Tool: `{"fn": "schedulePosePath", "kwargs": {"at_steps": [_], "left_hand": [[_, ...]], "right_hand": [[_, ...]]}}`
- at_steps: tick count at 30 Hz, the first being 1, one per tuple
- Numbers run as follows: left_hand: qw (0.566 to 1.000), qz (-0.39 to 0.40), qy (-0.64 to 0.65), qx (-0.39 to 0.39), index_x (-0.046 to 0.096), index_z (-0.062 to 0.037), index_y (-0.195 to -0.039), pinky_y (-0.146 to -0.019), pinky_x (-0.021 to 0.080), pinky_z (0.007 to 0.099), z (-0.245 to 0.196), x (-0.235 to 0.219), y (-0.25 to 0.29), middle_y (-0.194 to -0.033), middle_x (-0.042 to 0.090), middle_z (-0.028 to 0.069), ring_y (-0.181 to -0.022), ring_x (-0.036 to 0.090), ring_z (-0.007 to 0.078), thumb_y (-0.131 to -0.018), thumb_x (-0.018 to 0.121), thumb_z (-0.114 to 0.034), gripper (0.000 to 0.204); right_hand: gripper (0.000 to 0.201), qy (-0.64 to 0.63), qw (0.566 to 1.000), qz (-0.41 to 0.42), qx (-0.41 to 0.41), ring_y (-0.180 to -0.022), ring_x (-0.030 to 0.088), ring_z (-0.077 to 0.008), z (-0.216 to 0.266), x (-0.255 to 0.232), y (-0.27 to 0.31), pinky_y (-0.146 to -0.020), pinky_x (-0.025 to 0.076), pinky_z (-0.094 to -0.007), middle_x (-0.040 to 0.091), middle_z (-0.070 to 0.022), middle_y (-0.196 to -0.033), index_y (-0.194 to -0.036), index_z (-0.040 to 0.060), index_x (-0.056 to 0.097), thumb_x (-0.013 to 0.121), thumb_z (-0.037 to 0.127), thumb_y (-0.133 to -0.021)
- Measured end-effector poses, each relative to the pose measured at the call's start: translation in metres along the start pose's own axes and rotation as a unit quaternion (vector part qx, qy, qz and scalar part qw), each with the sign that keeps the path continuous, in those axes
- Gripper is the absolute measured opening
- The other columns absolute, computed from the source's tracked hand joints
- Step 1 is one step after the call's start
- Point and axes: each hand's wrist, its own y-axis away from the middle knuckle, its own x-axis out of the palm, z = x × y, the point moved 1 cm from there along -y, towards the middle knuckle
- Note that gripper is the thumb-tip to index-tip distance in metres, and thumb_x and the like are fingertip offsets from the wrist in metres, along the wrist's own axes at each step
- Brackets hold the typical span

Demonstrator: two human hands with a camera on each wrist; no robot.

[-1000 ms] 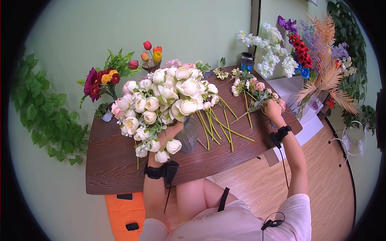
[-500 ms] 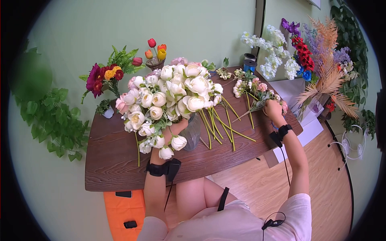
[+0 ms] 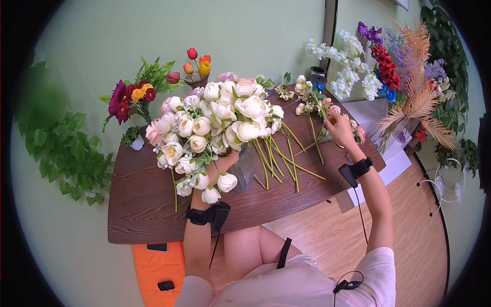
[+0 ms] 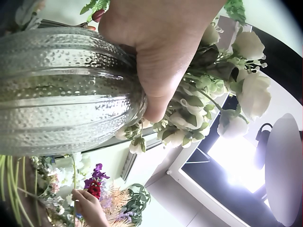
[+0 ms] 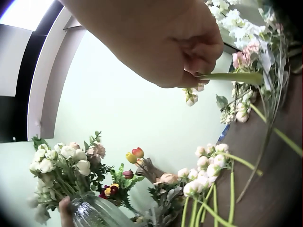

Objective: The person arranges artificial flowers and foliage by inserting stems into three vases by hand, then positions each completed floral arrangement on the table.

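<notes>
The left hand [image 3: 222,162] grips the neck of a ribbed clear glass vase [image 3: 240,173], beneath a large bunch of white and pink flowers [image 3: 223,113]. In the left wrist view, that hand's [image 4: 158,52] thumb lies along the rim of the vase [image 4: 66,90], with flowers beyond it. Over the table's right part, the right hand [image 3: 341,130] pinches a green stem between thumb and fingers. This stem [image 5: 236,78] shows at the fingertips in the right wrist view, and small whitish buds [image 5: 191,98] hang just beyond the hand [image 5: 165,42].
Several green stems with bud heads lie across the wooden table [image 3: 148,210]. Behind stand tulips [image 3: 197,66] and a mixed bunch [image 3: 130,100]. Wire spools [image 3: 318,79] are at the back right; tall flowers [image 3: 388,71] stand beyond the right edge.
My right hand has lifted slightly up and to the left from the small pink flowers, with a stem now in its fingers. The left hand still holds the vase.
</notes>
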Motion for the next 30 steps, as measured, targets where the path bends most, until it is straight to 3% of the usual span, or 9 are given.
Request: {"fn": "schedulePosePath", "kwargs": {"at_steps": [3, 5, 11, 14, 18, 20, 23, 27, 30], "left_hand": [[1.0, 0.003, 0.027, -0.005, 0.032, -0.0079, -0.135, -0.109, 0.016, 0.035, 0.002, 0.002, -0.002, -0.139, 0.034, 0.0104, -0.13, 0.026, 0.0267, -0.08, 0.06, -0.035, 0.067], [1.0, -0.001, 0.028, -0.003, 0.032, -0.0079, -0.135, -0.109, 0.016, 0.0349, 0.003, 0.002, -0.002, -0.139, 0.034, 0.0104, -0.13, 0.026, 0.0265, -0.08, 0.06, -0.035, 0.067], [0.999, -0.012, 0.03, 0.005, 0.033, -0.0079, -0.135, -0.108, 0.017, 0.0346, -0.006, -0.006, -0.051, -0.138, 0.034, 0.0102, -0.129, 0.027, 0.0261, -0.08, 0.061, -0.035, 0.067], [0.999, -0.017, 0.035, 0.008, 0.033, -0.0078, -0.135, -0.108, 0.017, 0.0345, -0.003, -0.011, -0.051, -0.138, 0.035, 0.0101, -0.129, 0.028, 0.0259, -0.08, 0.061, -0.035, 0.066], [0.998, -0.024, 0.049, 0.009, 0.034, -0.0078, -0.134, -0.108, 0.017, 0.0343, 0.007, 0.0, -0.008, -0.138, 0.035, 0.01, -0.129, 0.028, 0.0257, -0.08, 0.061, -0.035, 0.066], [0.998, -0.027, 0.056, 0.009, 0.034, -0.0078, -0.134, -0.108, 0.017, 0.0342, 0.009, 0.002, 0.001, -0.138, 0.035, 0.0099, -0.129, 0.029, 0.0256, -0.08, 0.061, -0.035, 0.066], [0.997, -0.031, 0.066, 0.009, 0.034, -0.0078, -0.134, -0.108, 0.018, 0.0341, -0.002, -0.005, -0.055, -0.137, 0.036, 0.0098, -0.128, 0.029, 0.0254, -0.08, 0.061, -0.035, 0.066], [0.997, -0.038, 0.072, 0.011, 0.035, -0.0078, -0.134, -0.108, 0.018, 0.0339, -0.001, -0.005, -0.055, -0.137, 0.036, 0.0097, -0.128, 0.03, 0.0251, -0.08, 0.062, -0.035, 0.066], [0.996, -0.047, 0.072, 0.012, 0.035, -0.0077, -0.134, -0.108, 0.018, 0.0338, -0.001, -0.005, -0.054, -0.137, 0.037, 0.0096, -0.127, 0.031, 0.0249, -0.08, 0.062, -0.035, 0.066]], "right_hand": [[0.021, -0.089, 0.995, 0.047, 0.005, -0.062, 0.06, -0.023, 0.019, 0.031, 0.001, -0.06, 0.047, -0.0338, 0.062, -0.0127, -0.069, -0.077, -0.0007, 0.06, 0.065, 0.02, -0.077], [0.023, -0.146, 0.984, 0.087, 0.059, -0.065, 0.061, -0.0205, 0.028, 0.062, 0.003, -0.061, 0.048, -0.0333, 0.062, -0.0112, -0.069, -0.077, -0.0017, 0.059, 0.065, 0.021, -0.079], [0.024, -0.298, 0.91, 0.261, 0.122, -0.045, 0.056, -0.011, 0.06, 0.106, 0.027, -0.04, 0.044, -0.0229, 0.058, -0.0053, -0.066, -0.086, -0.0039, 0.054, 0.056, 0.02, -0.087], [0.026, -0.287, 0.909, 0.25, 0.167, -0.048, 0.058, -0.0118, 0.059, 0.106, 0.03, -0.04, 0.044, -0.0235, 0.057, -0.0062, -0.068, -0.086, -0.0029, 0.053, 0.056, 0.023, -0.087], [0.024, -0.332, 0.904, 0.034, 0.266, -0.055, 0.053, -0.0109, 0.019, 0.095, 0.032, -0.042, 0.043, -0.0238, 0.05, -0.0032, -0.073, -0.087, 0.0051, 0.045, 0.058, 0.025, -0.084], [0.024, -0.372, 0.866, -0.064, 0.329, -0.056, 0.05, -0.0104, -0.013, 0.091, 0.03, -0.045, 0.042, -0.0238, 0.048, -0.0023, -0.072, -0.093, 0.0064, 0.042, 0.059, 0.017, -0.08], [0.031, -0.367, 0.765, -0.175, 0.499, -0.064, 0.054, -0.017, -0.005, 0.062, 0.031, -0.054, 0.049, -0.029, 0.047, -0.0079, -0.087, -0.102, 0.0029, 0.041, 0.058, 0.012, -0.077], [0.039, -0.501, 0.72, -0.095, 0.47, -0.07, 0.058, -0.0211, -0.052, 0.065, 0.026, -0.057, 0.052, -0.0293, 0.046, -0.0093, -0.089, -0.103, 0.0, 0.037, 0.061, 0.017, -0.079], [0.027, -0.564, 0.664, -0.066, 0.486, -0.065, 0.057, -0.0187, -0.062, 0.07, 0.015, -0.051, 0.05, -0.0274, 0.048, -0.0077, -0.083, -0.096, 0.0033, 0.042, 0.06, 0.018, -0.082]]}}
